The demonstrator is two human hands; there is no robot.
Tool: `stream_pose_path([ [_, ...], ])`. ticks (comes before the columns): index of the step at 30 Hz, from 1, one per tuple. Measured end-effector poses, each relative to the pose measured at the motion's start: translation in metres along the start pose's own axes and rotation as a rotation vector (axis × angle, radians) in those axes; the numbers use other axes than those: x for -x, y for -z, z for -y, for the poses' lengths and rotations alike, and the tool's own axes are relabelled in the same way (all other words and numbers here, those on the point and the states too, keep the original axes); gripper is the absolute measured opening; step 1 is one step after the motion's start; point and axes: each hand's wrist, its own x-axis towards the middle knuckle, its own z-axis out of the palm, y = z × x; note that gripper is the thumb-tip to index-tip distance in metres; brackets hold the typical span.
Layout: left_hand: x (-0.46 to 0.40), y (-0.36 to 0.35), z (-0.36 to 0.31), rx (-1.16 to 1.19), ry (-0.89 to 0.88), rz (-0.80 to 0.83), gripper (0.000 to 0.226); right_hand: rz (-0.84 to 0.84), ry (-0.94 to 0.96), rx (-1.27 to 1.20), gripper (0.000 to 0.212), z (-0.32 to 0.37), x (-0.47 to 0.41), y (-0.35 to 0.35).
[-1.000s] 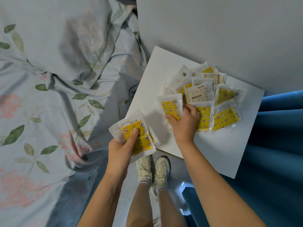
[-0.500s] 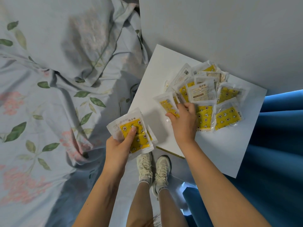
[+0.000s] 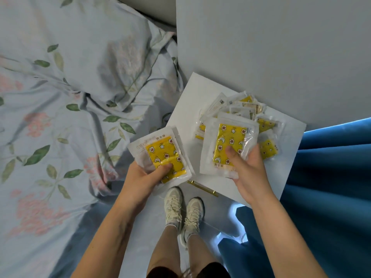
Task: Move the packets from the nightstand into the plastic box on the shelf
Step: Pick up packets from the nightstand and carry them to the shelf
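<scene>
- Over nightstand [image 3: 224, 183]: my right hand [image 3: 248, 173] pinches one packet [image 3: 228, 145]; left hand [image 3: 144, 177] grips a stack [image 3: 162, 155].
- Pile [image 3: 241, 109] remains on top; box not in view.
- Advice: slide packet onto stack squarely, thumb clamping edges; film probably slippery.

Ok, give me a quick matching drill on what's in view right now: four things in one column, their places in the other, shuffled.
Things:
1. left hand
2. right hand
3. pile of packets
4. curtain

Places:
A. lying on the white nightstand
B. hanging right of the nightstand
C. holds a packet over the nightstand
D. holds a stack of packets off the nightstand's left edge

Pairs: 1-D, 2-C, 3-A, 4-B
</scene>
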Motion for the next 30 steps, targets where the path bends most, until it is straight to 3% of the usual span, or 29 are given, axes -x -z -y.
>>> stream_pose_path([
  [2,0.017,0.002,-0.024,-0.014,-0.033,0.013,0.028,0.023,0.019,0.041,0.072,0.019,0.021,-0.009],
  [4,0.039,0.005,-0.052,-0.007,-0.087,0.009,0.037,0.074,0.005,0.038,0.064,0.038,0.046,-0.022],
  [7,0.080,0.012,-0.087,0.028,-0.177,-0.015,0.082,0.156,-0.057,0.010,0.044,0.062,0.084,-0.042],
  [9,0.111,0.020,-0.102,0.070,-0.218,-0.044,0.110,0.208,-0.087,0.020,0.046,0.075,0.108,-0.056],
  [10,0.127,0.024,-0.107,0.083,-0.221,-0.061,0.113,0.233,-0.093,0.046,0.049,0.081,0.120,-0.062],
  [14,0.196,0.040,-0.116,0.081,-0.178,-0.097,0.082,0.322,-0.074,0.183,0.065,0.103,0.173,-0.088],
  [18,0.261,0.057,-0.102,0.133,-0.152,-0.180,0.060,0.423,-0.033,0.314,0.056,0.104,0.224,-0.110],
  [26,0.408,0.129,-0.063,0.299,-0.196,-0.398,0.068,0.639,0.030,0.550,0.054,0.059,0.336,-0.173],
  [30,0.517,0.174,-0.028,0.421,-0.235,-0.613,0.062,0.829,0.025,0.677,0.048,0.010,0.414,-0.219],
])
